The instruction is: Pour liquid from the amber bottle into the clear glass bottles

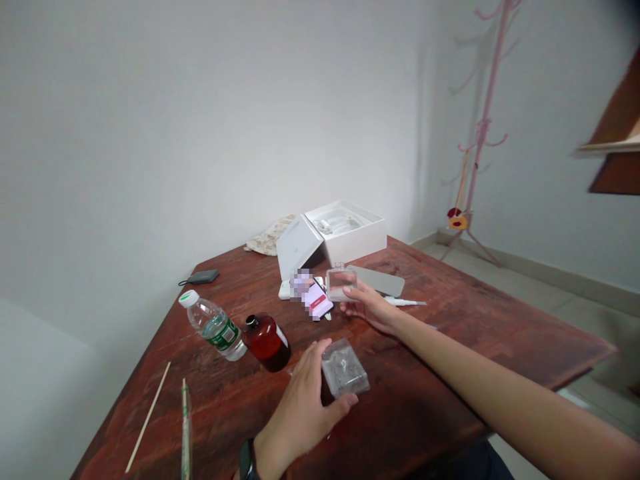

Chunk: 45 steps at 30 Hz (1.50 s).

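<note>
Right hand (371, 308) holds the square bottle (340, 283) upright near the phone (319, 303); left hand (306, 403) curves around the clear block (345, 368) on the tabletop (403, 407), grip unclear; handling seems underway, the next move needing steadiness

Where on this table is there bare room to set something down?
The table is bare near its right edge, beyond the right forearm, and between the wrapped stick and left hand. It is crowded around the right hand: phone, clear bottle, white box.
</note>
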{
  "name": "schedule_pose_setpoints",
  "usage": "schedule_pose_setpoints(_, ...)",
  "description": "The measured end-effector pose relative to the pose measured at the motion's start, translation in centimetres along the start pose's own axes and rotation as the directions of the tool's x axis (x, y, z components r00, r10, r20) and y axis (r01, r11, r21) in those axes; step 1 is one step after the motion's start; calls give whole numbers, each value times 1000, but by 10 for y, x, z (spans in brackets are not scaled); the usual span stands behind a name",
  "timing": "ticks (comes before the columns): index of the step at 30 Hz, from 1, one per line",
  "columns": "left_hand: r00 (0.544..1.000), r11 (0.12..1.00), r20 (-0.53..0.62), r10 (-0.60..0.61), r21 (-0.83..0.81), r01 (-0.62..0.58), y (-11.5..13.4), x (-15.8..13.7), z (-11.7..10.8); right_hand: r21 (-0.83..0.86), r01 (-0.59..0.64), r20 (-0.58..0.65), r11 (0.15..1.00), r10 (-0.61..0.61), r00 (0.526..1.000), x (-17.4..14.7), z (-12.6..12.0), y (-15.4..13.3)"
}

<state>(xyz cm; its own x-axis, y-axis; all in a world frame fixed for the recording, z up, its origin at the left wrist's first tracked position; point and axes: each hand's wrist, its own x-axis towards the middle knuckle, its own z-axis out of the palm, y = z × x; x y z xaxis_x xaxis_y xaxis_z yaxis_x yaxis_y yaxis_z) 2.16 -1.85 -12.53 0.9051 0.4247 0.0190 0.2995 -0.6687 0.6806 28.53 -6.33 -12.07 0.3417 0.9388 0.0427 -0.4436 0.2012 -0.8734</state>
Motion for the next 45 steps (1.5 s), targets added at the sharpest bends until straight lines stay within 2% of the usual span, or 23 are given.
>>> schedule_pose_setpoints(10,1000,1000,-3,22,-3,-22,-4,0,1,6,-3,-3,1000,3,1000,0,0,1)
schedule_pose_setpoints(26,999,999,37,-39,25,39,4,0,-3,0,-15,5,1000,15,1000,1,-2,2)
schedule_pose_setpoints(45,999,999,24,-35,19,35,2,0,-2,-15,-22,13,1000,22,1000,0,-1,1)
